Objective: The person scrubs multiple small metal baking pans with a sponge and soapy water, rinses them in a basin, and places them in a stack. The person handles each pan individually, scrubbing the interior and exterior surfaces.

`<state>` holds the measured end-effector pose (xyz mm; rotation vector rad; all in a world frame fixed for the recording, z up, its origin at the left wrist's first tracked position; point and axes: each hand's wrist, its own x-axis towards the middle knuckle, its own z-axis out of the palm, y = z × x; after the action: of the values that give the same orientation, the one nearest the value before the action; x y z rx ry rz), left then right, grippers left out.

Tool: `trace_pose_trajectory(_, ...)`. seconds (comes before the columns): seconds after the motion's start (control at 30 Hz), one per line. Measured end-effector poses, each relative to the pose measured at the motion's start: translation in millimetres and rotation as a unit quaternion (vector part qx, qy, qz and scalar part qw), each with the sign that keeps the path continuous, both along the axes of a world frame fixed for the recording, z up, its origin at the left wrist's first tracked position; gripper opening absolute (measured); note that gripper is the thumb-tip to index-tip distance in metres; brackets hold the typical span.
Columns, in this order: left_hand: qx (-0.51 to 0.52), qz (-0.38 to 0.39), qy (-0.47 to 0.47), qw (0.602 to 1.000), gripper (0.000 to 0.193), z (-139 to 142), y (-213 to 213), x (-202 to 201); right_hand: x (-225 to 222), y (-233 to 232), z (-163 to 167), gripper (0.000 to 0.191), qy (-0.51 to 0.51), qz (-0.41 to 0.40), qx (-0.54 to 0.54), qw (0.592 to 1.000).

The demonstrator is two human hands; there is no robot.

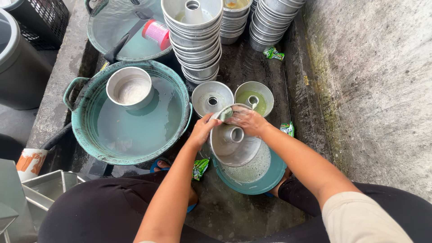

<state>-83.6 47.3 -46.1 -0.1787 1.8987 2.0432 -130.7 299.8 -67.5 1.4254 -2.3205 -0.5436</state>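
A: Now, what is listed, largest first?

B: A large teal basin (130, 130) of cloudy water is recorded at left, with a round metal pan (130, 87) standing in it. Stacks of metal tube moulds (195, 40) are noted at the top, on the wet concrete floor (252, 67). A smaller teal basin (256, 177) of soapy water sits below the hands.

A: And what is being handled?

B: A metal tube mould (234, 144) is held tilted over the small basin. Its rim is gripped by the left hand (202, 130), fingers closed on it. A green sponge (226, 113) is pressed to the far rim under the right hand (246, 121), fingers curled over it.

A: Which step is judged to be in hand?

B: Scrubbing, it is judged; soap is seen inside. A turn of the mould is likely called for, so that the remaining rim is reached.
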Motion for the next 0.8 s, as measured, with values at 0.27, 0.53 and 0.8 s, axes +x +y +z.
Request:
trace_pose_trajectory(0.27,-0.035,0.181,0.207,0.961,0.078,13.9,18.3,8.9,65.4,-83.2,-17.9,0.061,-0.408,-0.385,-0.456,0.691)
trace_pose_trajectory(0.53,-0.167,0.129,0.123,0.970,0.094,28.7,32.4,15.5,23.6,-77.8,34.7,0.043,-0.408,-0.424,-0.689,0.423)
trace_pose_trajectory(0.8,-0.246,0.125,0.143,0.951,0.101,62.6,50.2,17.6,25.3,-61.9,12.7,0.030,-0.316,-0.338,-0.514,0.722)
